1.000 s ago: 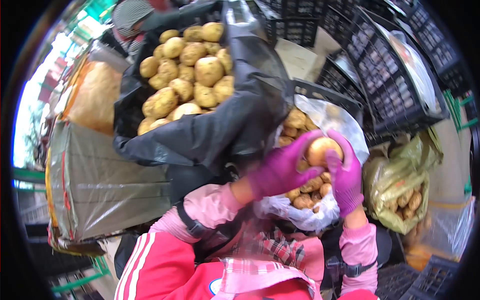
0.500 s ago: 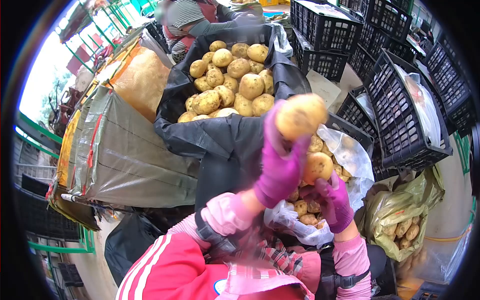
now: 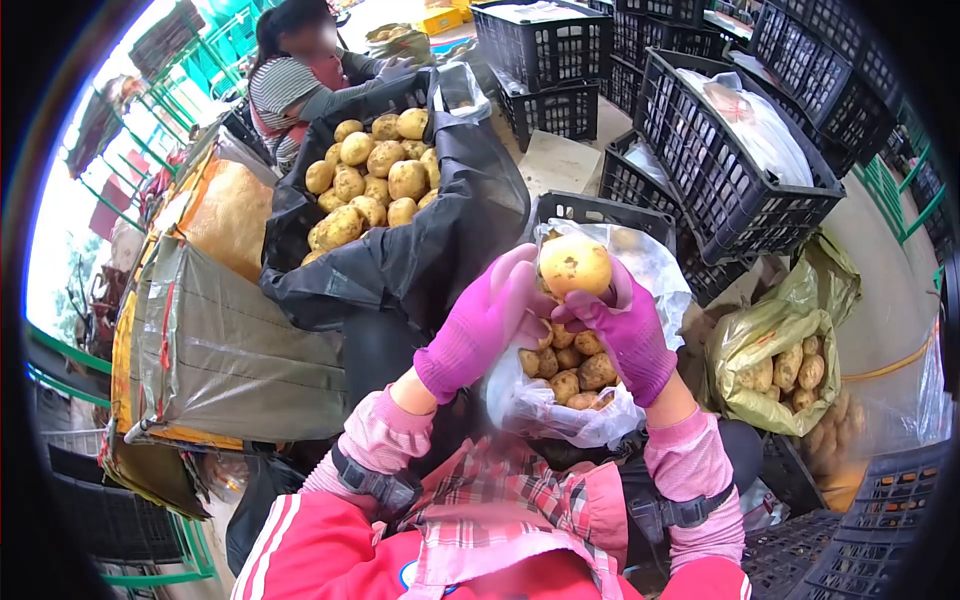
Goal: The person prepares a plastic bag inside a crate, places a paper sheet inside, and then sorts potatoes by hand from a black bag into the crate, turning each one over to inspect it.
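matt potato [image 3: 574, 266] – glossy clear plastic bag [image 3: 540, 410], rubbery gloves

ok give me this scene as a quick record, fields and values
left hand: purple glove, holding the left side of the potato
right hand: purple glove, gripping the potato from below
potato: yellow, raised over the clear bag
clear bag: open, part full of potatoes, black crate rim behind it
black sack: ahead left, heaped with potatoes
green bag: right, some potatoes inside
other person: behind the black sack
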{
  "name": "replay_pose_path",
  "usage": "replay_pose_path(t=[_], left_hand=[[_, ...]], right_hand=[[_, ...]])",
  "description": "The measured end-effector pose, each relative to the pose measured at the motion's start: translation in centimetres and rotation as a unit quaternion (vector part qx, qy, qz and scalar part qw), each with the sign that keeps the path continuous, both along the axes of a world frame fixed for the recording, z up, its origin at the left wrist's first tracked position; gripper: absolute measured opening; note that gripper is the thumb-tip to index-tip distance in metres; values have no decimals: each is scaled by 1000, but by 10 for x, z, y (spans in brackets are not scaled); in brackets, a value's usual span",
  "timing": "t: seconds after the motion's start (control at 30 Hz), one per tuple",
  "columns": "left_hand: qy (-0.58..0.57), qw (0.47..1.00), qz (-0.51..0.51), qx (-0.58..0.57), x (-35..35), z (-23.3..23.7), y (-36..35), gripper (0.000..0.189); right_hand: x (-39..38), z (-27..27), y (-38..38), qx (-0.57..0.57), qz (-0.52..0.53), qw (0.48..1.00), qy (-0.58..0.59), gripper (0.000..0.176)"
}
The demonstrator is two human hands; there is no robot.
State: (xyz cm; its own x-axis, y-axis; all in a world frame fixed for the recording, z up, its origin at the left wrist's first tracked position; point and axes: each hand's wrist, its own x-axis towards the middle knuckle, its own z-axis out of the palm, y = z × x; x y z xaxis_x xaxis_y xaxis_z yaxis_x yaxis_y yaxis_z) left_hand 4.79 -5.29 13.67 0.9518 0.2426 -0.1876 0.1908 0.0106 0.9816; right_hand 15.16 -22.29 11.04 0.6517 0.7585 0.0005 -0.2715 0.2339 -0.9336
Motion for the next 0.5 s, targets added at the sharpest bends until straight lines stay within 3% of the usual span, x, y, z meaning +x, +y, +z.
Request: replay_pose_path(t=[0.03, 0.13, 0.23, 0.33, 0.37, 0.5], left_hand=[[18, 999, -4, 43, -1, 6, -6, 60], [42, 997, -66, -18, 2, 17, -11, 52], [-41, 993, 2, -114, 4, -3, -21, 51], [-130, 988, 29, -73, 2, 1, -31, 59], [-136, 990, 34, -29, 0, 0, -33, 55], [-185, 965, 41, 181, -5, -4, -36, 43]], right_hand=[[1, -9, 0, 6, -13, 1000, -11, 68], [-3, -17, 0, -48, -111, 936, -331, 69], [1, -18, -3, 5, -111, 928, -356, 75], [-9, -6, -4, 61, -81, 963, -249, 85], [-6, -11, -3, 37, -84, 949, -301, 94], [-9, -16, 0, -10, -146, 926, -348, 87]])
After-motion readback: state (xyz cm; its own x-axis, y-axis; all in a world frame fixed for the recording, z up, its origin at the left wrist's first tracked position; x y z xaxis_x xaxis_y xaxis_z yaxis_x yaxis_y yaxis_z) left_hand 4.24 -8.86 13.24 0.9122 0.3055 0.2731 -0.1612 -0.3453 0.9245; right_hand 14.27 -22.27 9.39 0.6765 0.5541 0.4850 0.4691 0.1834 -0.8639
